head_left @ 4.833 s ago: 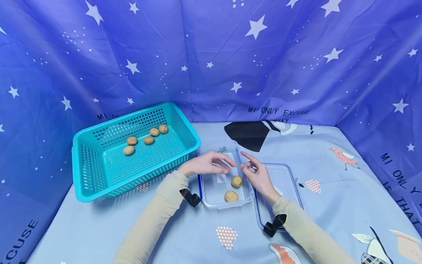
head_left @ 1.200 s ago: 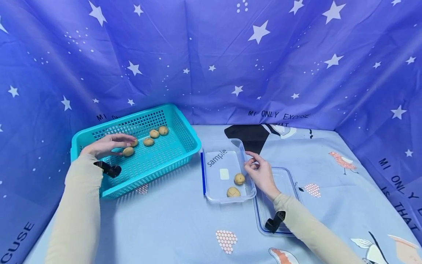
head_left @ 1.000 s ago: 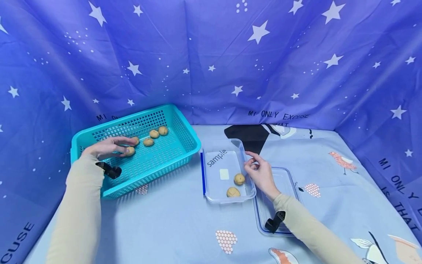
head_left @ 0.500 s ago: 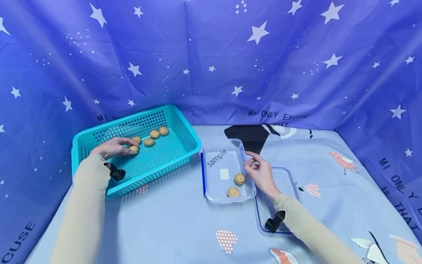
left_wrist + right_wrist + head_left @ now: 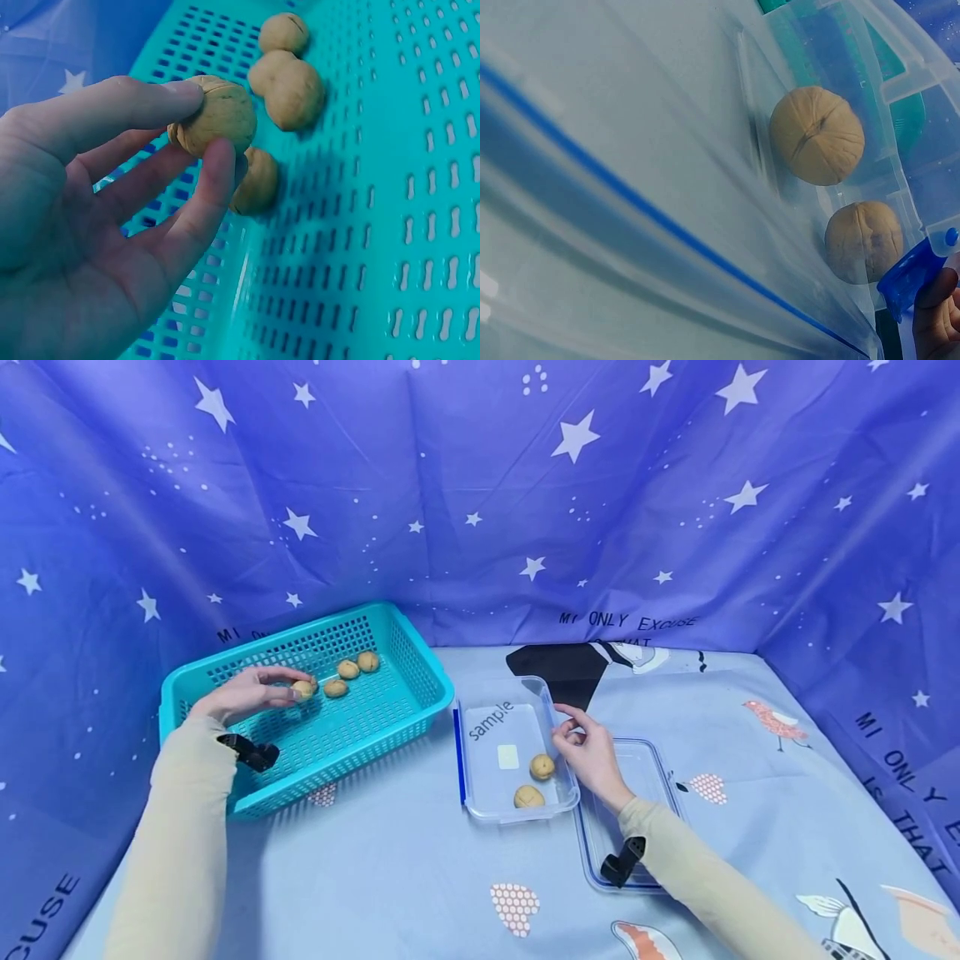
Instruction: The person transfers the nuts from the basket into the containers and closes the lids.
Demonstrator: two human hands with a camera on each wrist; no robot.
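My left hand is over the left part of the turquoise basket. Its thumb and fingers pinch a walnut, lifted above the basket's floor. Behind it, several more walnuts lie in the basket; one is partly hidden by the held walnut and fingers. At the right side of the clear food container, my right hand grips the side near a blue clip; its thumb and fingers are partly hidden. Inside the container sit two walnuts, one nearer me and one behind.
A clear lid with a blue seal lies on the table to the right, partly beneath my right forearm. A patterned light-blue cloth covers the table. Blue star-printed curtains stand behind and at both sides.
My left hand has gone from above the container to the basket, closed its fingers on a walnut there and raised it slightly. My right hand stays at the container's side.
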